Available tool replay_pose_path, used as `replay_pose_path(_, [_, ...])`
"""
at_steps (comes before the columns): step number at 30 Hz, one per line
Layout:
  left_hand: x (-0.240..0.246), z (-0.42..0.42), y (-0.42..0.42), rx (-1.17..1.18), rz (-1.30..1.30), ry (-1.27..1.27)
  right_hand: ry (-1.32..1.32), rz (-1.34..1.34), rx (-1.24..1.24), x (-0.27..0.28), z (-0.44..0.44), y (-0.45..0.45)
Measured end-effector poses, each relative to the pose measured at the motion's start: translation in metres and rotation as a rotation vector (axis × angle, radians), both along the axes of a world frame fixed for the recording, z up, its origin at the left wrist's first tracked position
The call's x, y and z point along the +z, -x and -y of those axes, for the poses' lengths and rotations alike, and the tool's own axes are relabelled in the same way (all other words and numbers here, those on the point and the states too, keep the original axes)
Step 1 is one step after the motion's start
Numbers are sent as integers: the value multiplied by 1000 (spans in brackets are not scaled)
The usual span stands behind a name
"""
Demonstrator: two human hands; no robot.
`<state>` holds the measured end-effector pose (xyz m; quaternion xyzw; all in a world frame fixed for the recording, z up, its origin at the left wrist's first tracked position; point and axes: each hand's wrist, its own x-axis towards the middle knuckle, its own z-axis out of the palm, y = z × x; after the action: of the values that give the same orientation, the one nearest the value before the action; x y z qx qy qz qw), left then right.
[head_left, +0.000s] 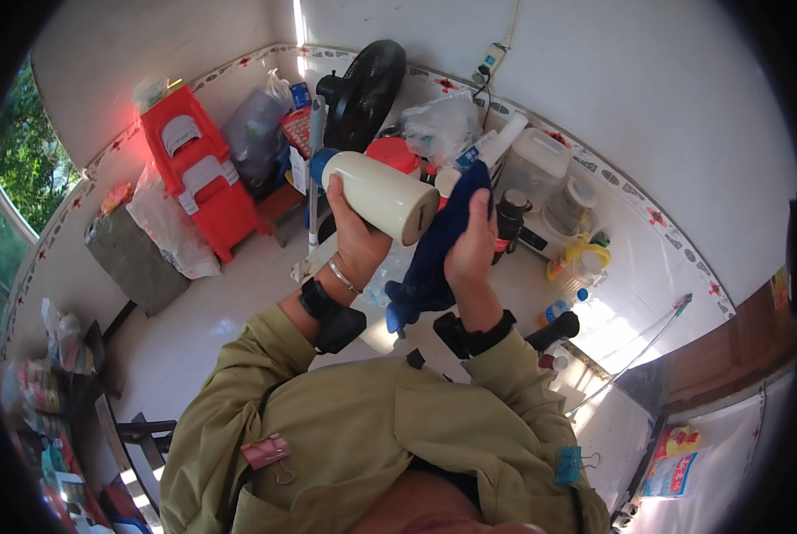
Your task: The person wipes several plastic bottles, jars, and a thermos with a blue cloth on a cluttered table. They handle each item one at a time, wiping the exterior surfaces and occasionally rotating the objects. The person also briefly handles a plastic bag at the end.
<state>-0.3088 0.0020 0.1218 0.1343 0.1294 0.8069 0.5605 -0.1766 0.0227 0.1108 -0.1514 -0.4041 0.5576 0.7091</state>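
Note:
My left hand [357,233] grips a cream-coloured bottle [378,190] from below, around its middle. The bottle lies tilted, its blue cap [322,163] to the upper left and its base turned toward the right. A dark blue cloth [442,243] hangs from my right hand [472,243], pressed between the palm and fingers. The cloth's upper part is beside the bottle's base; whether the two touch, I cannot tell. Most of my right fingers are hidden behind the cloth.
Stacked red plastic stools [195,173] stand at the left wall. Behind the hands are a black fan [365,93], a red-lidded container [393,155] and a plastic bag [442,127]. A black flask [511,217], a clear lidded container [535,163] and a yellow-topped jug [585,260] stand to the right.

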Motion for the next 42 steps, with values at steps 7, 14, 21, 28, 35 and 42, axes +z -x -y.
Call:
replay_pose_path(7, [10,3,-16,-27,-43,8,-606,719,-588,-26,22,25])
replay_pose_path(14, [20,-14,8,5,-14,-74,-467,1008,-306,-95,14,-3])
replay_pose_path(21, [29,-19,17,2,-32,-56,-258,611,-350,-26,22,-23])
replay_pose_path(28, [13,-10,-8,-340,-139,-153,-865,947,-661,45,17,-4])
replay_pose_path(35, [7,1,-28,-204,-115,72,-62,463,-342,29,-13,-12])
replay_pose_path(42, [29,9,-21,-273,-96,-78,285,-67,283,17,-26,-26])
